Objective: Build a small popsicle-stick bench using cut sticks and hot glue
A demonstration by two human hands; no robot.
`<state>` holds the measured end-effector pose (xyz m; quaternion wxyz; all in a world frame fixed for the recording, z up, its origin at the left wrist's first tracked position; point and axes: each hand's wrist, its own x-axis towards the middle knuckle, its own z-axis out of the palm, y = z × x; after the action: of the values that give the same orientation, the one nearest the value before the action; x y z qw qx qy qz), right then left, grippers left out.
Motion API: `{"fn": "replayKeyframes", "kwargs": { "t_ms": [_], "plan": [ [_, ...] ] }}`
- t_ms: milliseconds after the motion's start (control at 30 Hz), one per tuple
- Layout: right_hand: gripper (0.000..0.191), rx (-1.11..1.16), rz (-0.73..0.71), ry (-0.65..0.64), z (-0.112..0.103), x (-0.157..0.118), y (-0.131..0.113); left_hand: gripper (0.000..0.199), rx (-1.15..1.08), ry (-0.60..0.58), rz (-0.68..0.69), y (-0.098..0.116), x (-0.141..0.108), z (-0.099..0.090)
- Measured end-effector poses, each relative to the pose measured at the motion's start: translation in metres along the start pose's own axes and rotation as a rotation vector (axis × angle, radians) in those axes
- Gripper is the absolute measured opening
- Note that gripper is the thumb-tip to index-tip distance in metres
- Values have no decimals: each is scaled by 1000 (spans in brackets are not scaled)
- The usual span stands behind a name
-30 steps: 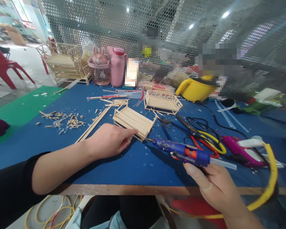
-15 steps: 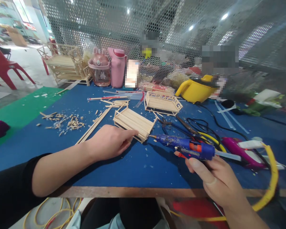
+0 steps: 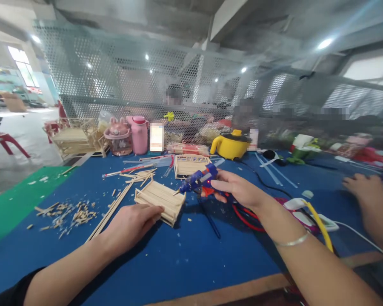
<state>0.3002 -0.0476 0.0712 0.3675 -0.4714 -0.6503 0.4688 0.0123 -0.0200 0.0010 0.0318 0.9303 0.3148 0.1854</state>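
Observation:
My left hand (image 3: 138,219) is closed on the near edge of a small model made of wooden sticks (image 3: 158,194), which has a flat slatted panel and short posts at its corners. In my right hand (image 3: 231,187) is a blue hot glue gun (image 3: 196,180) with orange-red parts, its fingers wrapped round the handle. The nozzle points down to the left over the panel's right part; whether it touches cannot be made out. A second stick model (image 3: 188,165) with a railing stands behind, partly hidden by the glue gun.
Loose sticks (image 3: 110,210) and a pile of offcuts (image 3: 78,214) lie to the left. A pink bottle (image 3: 139,135), a phone (image 3: 156,138) and a yellow pot (image 3: 231,145) stand at the back. Another person's hand (image 3: 365,187) rests at the right, beyond a power strip (image 3: 296,205).
The glue gun has moved from the model's near right corner to above its right part, now slanting down from the far right. The view has tilted up and turned right, bringing another person's hand into sight.

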Motion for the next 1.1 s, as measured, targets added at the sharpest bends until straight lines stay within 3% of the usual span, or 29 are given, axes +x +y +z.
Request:
{"fn": "replayKeyframes", "kwargs": {
  "t_ms": [133, 400, 900, 1100],
  "plan": [
    [28, 69, -22, 3, -12, 18, -4, 29, -96, 78, -14, -4, -2, 1],
    [31, -63, 56, -15, -14, 4, 14, 24, -265, 68, 53, -18, 1, 0],
    [33, -65, 83, -132, 3, 6, 10, 24, -332, 135, 41, -9, 3, -8],
    [32, -70, 102, -109, 2, 5, 10, 24, -330, 145, 49, -8, 2, -9]
  ]
}}
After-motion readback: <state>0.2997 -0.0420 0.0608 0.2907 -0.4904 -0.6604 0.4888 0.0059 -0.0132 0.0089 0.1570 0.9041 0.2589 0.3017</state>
